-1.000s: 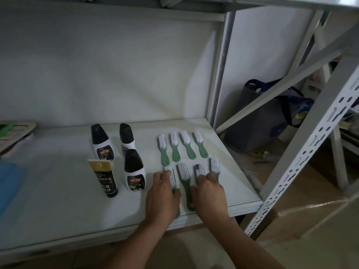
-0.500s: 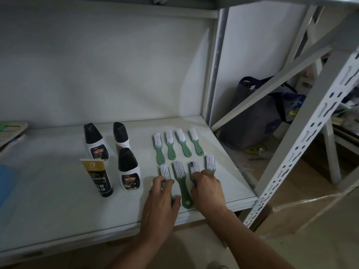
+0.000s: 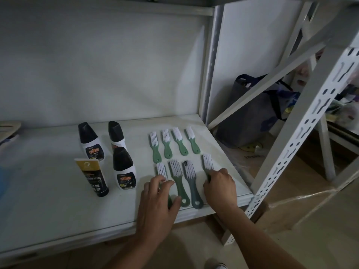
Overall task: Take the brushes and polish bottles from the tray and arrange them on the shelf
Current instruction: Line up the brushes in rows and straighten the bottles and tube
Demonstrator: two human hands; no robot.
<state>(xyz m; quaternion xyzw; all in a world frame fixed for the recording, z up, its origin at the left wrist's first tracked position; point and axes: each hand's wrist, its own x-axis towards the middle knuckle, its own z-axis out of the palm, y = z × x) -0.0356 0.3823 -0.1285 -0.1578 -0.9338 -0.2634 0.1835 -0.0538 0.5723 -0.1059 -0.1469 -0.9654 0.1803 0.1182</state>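
Observation:
On the white shelf (image 3: 48, 200) lie two rows of green-handled brushes with white bristles. The back row (image 3: 174, 142) holds several small ones. In the front row, my left hand (image 3: 157, 206) rests on the handle of the leftmost brush (image 3: 161, 169). My right hand (image 3: 220, 187) holds the handle of the rightmost brush (image 3: 207, 162). Between them lie a green brush (image 3: 178, 179) and a grey-green brush (image 3: 191, 181), both untouched. Three polish bottles with black caps (image 3: 90, 140) (image 3: 116, 135) (image 3: 124, 169) and a black tube (image 3: 93, 177) stand to the left.
A perforated white upright (image 3: 303, 136) and a diagonal brace (image 3: 268, 80) frame the shelf's right side. A dark bag (image 3: 250, 113) sits on the floor behind them. The edge of a wooden tray (image 3: 9, 127) shows at far left.
My right hand has moved right, off the grey-green brush and onto the rightmost front brush. My left hand has stayed on the leftmost front brush. The view has shifted slightly.

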